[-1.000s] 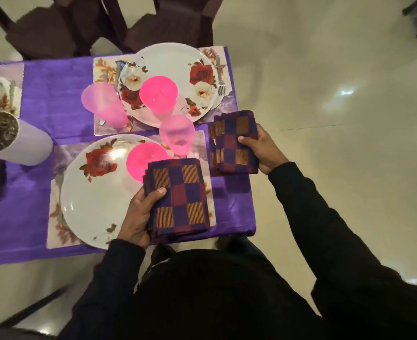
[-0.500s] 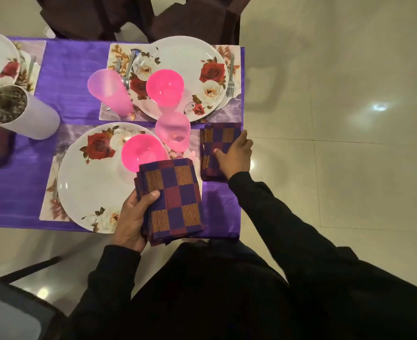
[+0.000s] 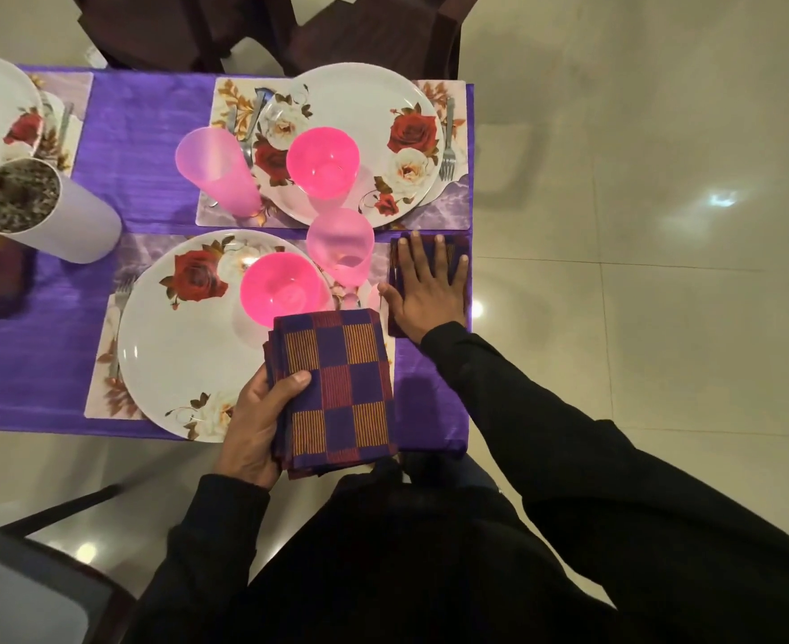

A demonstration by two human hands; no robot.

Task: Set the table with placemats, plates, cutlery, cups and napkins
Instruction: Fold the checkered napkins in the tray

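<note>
Checked cloth: the napkin [image 3: 429, 253] lies at the right edge of the surface [image 3: 151, 109], just beside the near placemat [image 3: 118, 364], mostly covered by the right hand.
Right fingers [image 3: 411, 253]: straight and spread; the right hand [image 3: 429, 290] presses flat on the napkin and grips nothing.
Left fingers: curled under the napkin stack [image 3: 336, 388], thumb on top; the left hand [image 3: 257, 420] holds the stack over the near edge, overlapping the near plate [image 3: 174, 346].
Near setting: plate with a pink bowl [image 3: 281, 290] on it, a pink cup [image 3: 341, 244] beside it and a fork [image 3: 120, 318] on its left.
Far setting: the far plate [image 3: 364, 113] carries its own bowl, with a cup and cutlery beside it, but no napkin shows there.
Step in hand: laying napkins, judged well along in the task.
Next move: likely lift the right hand off cleanly, draw one napkin from the stack and lay it by the far plate.
Change: a second ago the right hand held the napkin by its edge above the surface; half a second ago it was lowering it; now the palm is flat on it.
</note>
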